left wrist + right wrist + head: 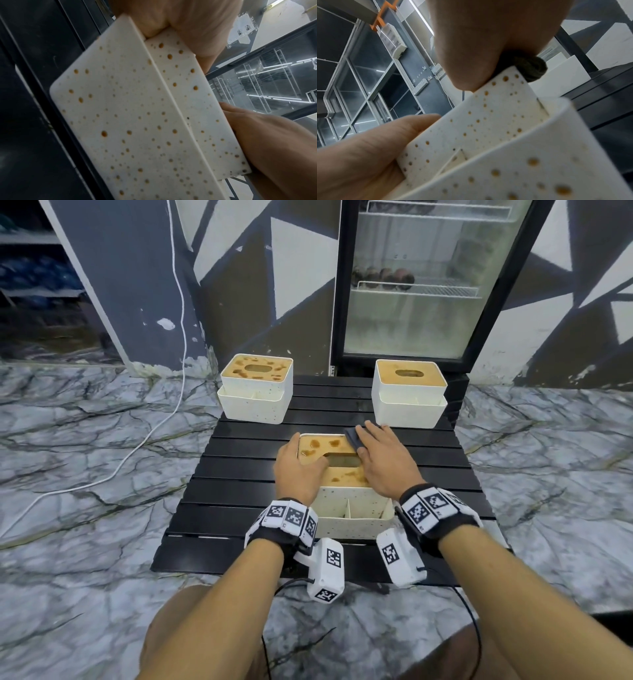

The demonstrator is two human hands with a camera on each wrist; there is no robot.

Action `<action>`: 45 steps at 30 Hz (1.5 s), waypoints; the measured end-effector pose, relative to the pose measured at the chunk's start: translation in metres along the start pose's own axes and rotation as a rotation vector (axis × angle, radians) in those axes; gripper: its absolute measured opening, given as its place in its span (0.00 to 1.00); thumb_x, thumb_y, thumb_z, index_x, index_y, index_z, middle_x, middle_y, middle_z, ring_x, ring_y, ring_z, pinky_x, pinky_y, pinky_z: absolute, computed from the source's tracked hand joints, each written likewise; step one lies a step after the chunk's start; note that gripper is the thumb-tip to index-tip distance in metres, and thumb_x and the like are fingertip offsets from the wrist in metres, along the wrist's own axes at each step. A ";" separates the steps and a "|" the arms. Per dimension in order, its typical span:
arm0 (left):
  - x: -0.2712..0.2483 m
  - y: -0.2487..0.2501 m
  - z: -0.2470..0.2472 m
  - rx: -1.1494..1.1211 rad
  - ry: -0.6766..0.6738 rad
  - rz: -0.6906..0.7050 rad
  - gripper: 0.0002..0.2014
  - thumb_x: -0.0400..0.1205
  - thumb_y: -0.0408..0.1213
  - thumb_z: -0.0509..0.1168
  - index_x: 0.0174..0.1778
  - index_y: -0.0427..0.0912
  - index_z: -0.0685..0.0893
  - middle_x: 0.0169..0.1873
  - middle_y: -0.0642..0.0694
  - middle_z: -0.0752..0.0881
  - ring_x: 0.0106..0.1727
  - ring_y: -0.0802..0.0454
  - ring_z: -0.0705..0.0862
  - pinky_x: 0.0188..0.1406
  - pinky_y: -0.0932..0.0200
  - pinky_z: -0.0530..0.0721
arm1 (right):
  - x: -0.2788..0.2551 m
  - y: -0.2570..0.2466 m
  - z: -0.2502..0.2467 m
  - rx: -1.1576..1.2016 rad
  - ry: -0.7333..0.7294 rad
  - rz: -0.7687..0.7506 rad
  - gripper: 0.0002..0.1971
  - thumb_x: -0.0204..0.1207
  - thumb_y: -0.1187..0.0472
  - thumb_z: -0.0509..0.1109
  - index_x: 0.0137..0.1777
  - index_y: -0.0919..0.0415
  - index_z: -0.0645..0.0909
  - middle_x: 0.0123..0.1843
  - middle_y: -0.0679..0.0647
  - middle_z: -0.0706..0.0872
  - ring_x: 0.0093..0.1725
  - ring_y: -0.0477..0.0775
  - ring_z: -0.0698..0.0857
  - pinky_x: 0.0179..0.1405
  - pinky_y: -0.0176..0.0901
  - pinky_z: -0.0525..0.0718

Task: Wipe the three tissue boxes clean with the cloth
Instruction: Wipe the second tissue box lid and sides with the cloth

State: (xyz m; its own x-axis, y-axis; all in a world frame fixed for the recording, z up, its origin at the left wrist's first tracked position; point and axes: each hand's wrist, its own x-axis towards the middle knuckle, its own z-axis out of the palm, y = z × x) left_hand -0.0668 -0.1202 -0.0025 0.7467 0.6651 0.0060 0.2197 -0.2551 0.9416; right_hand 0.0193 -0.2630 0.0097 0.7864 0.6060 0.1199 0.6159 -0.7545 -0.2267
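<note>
Three white tissue boxes with brown lids stand on a black slatted table [239, 508]. The near box [349, 503] has brown stains on its lid and speckles on its walls [137, 121]. My left hand [299, 465] grips its left side, thumb on the lid beside the slot. My right hand [378, 453] lies flat on a dark cloth [352, 438], pressing it onto the lid's far right corner; the cloth [530, 67] bunches under the fingers. The far left box [257, 392] has a blotched lid. The far right box [409, 395] has an evenly brown lid.
A glass-door fridge [428, 285] stands right behind the table. A white cable [154, 422] trails across the marble floor at the left. My knees are just below the table's near edge. Bare slats lie between the near box and the two far boxes.
</note>
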 end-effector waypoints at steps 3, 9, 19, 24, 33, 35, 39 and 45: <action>-0.001 -0.001 0.002 0.000 0.028 0.021 0.29 0.77 0.33 0.73 0.75 0.45 0.76 0.64 0.47 0.79 0.67 0.48 0.78 0.70 0.52 0.76 | -0.019 -0.007 -0.009 0.037 0.032 -0.050 0.25 0.88 0.58 0.49 0.82 0.64 0.55 0.84 0.58 0.57 0.83 0.56 0.52 0.79 0.35 0.37; -0.002 -0.001 0.004 -0.002 0.043 0.027 0.25 0.78 0.34 0.72 0.72 0.46 0.77 0.63 0.46 0.81 0.66 0.47 0.79 0.64 0.58 0.75 | -0.072 -0.017 -0.016 0.068 0.025 -0.087 0.25 0.88 0.56 0.50 0.83 0.61 0.55 0.84 0.55 0.56 0.84 0.52 0.50 0.74 0.27 0.32; -0.004 0.002 0.000 0.046 -0.004 0.029 0.32 0.81 0.35 0.70 0.82 0.44 0.69 0.73 0.45 0.75 0.73 0.49 0.73 0.64 0.62 0.68 | -0.010 -0.004 -0.013 0.045 -0.087 0.058 0.26 0.87 0.56 0.48 0.84 0.59 0.51 0.85 0.55 0.52 0.84 0.61 0.44 0.82 0.57 0.52; -0.005 0.003 0.001 0.057 0.021 0.022 0.32 0.81 0.36 0.71 0.82 0.43 0.68 0.76 0.44 0.73 0.76 0.48 0.72 0.73 0.56 0.69 | -0.019 -0.015 -0.025 0.030 -0.078 -0.002 0.25 0.88 0.59 0.47 0.83 0.65 0.49 0.85 0.58 0.52 0.84 0.57 0.46 0.80 0.42 0.38; -0.005 0.002 0.002 0.096 -0.003 0.028 0.32 0.82 0.37 0.70 0.83 0.44 0.67 0.76 0.44 0.72 0.76 0.47 0.72 0.73 0.54 0.70 | -0.076 -0.018 -0.018 0.107 -0.032 -0.059 0.25 0.88 0.57 0.49 0.83 0.61 0.53 0.85 0.55 0.52 0.84 0.54 0.45 0.75 0.31 0.33; -0.005 0.002 0.001 0.099 -0.016 0.031 0.33 0.82 0.37 0.69 0.84 0.43 0.66 0.77 0.44 0.72 0.76 0.47 0.72 0.73 0.55 0.70 | -0.065 -0.014 -0.016 0.062 -0.045 -0.054 0.25 0.88 0.57 0.48 0.83 0.62 0.53 0.85 0.55 0.54 0.84 0.56 0.46 0.80 0.37 0.38; -0.005 0.001 0.000 0.081 -0.011 0.034 0.33 0.82 0.36 0.70 0.83 0.43 0.67 0.75 0.44 0.73 0.73 0.48 0.74 0.73 0.55 0.72 | -0.024 -0.009 -0.013 -0.018 0.013 -0.006 0.24 0.86 0.58 0.52 0.81 0.61 0.59 0.83 0.55 0.59 0.83 0.58 0.52 0.78 0.55 0.59; -0.004 -0.002 0.002 0.077 -0.005 0.031 0.33 0.82 0.36 0.71 0.83 0.44 0.67 0.76 0.46 0.72 0.76 0.48 0.72 0.76 0.55 0.70 | -0.008 -0.009 -0.011 0.007 0.045 0.013 0.24 0.86 0.59 0.53 0.81 0.51 0.60 0.80 0.52 0.62 0.76 0.56 0.60 0.71 0.58 0.66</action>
State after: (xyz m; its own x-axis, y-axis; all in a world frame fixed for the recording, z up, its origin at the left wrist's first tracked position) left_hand -0.0688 -0.1233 -0.0047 0.7571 0.6525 0.0330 0.2440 -0.3292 0.9122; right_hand 0.0078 -0.2643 0.0208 0.7955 0.5843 0.1606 0.6058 -0.7601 -0.2351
